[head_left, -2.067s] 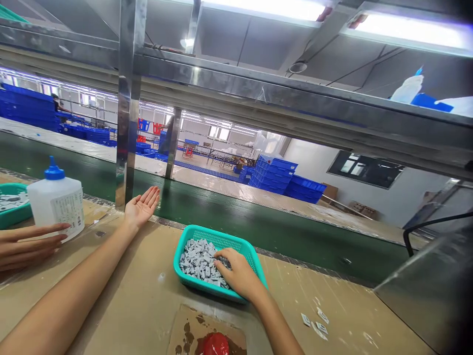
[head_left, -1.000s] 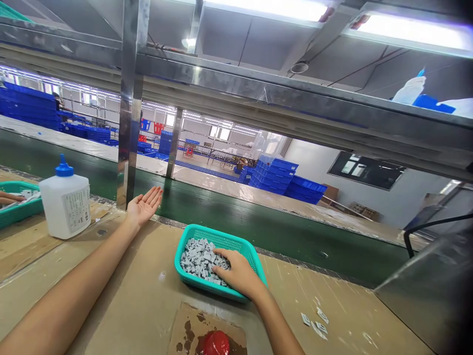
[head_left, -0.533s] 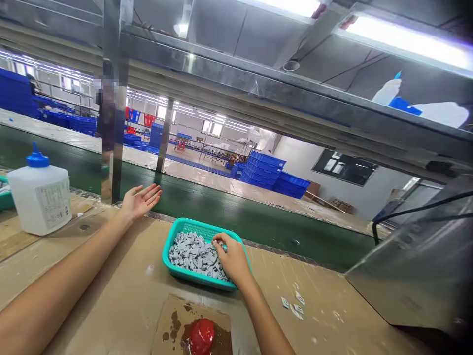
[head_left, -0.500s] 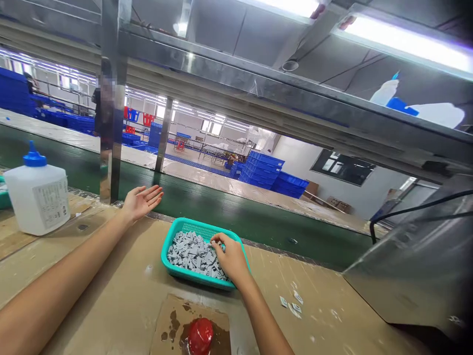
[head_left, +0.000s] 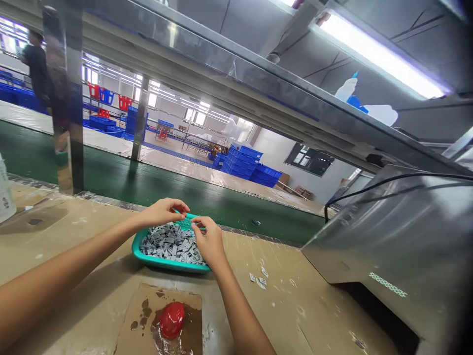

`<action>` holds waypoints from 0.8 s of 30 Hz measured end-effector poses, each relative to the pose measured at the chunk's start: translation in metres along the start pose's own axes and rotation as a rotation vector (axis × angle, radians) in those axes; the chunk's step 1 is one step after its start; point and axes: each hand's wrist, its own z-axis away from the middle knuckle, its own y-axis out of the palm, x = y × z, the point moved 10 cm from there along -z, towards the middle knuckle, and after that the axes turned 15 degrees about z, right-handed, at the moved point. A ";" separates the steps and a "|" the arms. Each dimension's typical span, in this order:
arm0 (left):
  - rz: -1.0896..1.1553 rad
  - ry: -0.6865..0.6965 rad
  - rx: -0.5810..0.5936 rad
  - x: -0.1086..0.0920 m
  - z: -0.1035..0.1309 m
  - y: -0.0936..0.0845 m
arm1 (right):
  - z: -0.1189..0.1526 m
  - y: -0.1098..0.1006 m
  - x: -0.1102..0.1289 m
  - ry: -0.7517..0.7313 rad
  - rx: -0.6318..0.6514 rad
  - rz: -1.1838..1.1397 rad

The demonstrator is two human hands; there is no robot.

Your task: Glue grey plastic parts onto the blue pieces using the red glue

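Note:
A green plastic basket (head_left: 173, 265) holds a heap of small grey plastic parts (head_left: 170, 241). Over its far rim is my left hand (head_left: 164, 213), fingers half curled with a gap between them and the thumb, and nothing visible in it. My right hand (head_left: 210, 241) is at the basket's right end, thumb and index pinched close together; whatever is between the tips is too small to make out. The two sets of fingertips face each other, a short gap apart. Nearer to me, a wet red dome-shaped object (head_left: 172, 320) sits on a stained cardboard piece (head_left: 135, 308).
Several loose grey parts (head_left: 258, 280) lie right of the basket. Behind runs a green conveyor belt (head_left: 221, 212), with a metal post (head_left: 70, 123) on the left. A metal housing (head_left: 369, 246) stands at right. A white bottle (head_left: 4, 195) is cut off at the left edge.
My left hand has moved from beyond the basket's left side to over it, its fingers curling. My right hand has lifted out of the grey parts. The view has turned to the right.

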 end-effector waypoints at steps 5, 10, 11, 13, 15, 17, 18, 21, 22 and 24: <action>-0.305 0.096 0.026 -0.005 0.002 0.012 | 0.001 0.000 -0.014 0.100 -0.017 -0.170; -0.368 0.010 -0.126 0.002 0.003 -0.011 | 0.001 0.002 -0.026 0.238 -0.019 -0.406; -0.392 0.015 -0.184 0.000 0.004 -0.018 | 0.001 0.003 -0.028 0.262 -0.015 -0.456; -0.435 0.065 -0.293 -0.009 0.008 -0.029 | 0.001 0.005 -0.033 0.305 -0.016 -0.551; -0.470 0.121 -0.355 -0.018 0.010 -0.036 | 0.002 0.006 -0.038 0.342 -0.021 -0.631; -0.466 0.146 -0.334 -0.022 0.010 -0.038 | 0.002 0.004 -0.041 0.370 -0.027 -0.693; -0.458 0.138 -0.314 -0.023 0.010 -0.039 | 0.003 0.000 -0.043 0.383 -0.031 -0.717; -0.509 0.032 -0.311 -0.017 0.011 -0.047 | 0.006 -0.019 -0.049 0.423 -0.042 -0.760; -0.546 -0.013 -0.333 -0.013 0.012 -0.052 | 0.009 -0.028 -0.052 0.439 -0.044 -0.765; -0.489 -0.089 -0.360 0.001 0.008 -0.062 | 0.019 -0.050 -0.062 0.476 -0.055 -0.769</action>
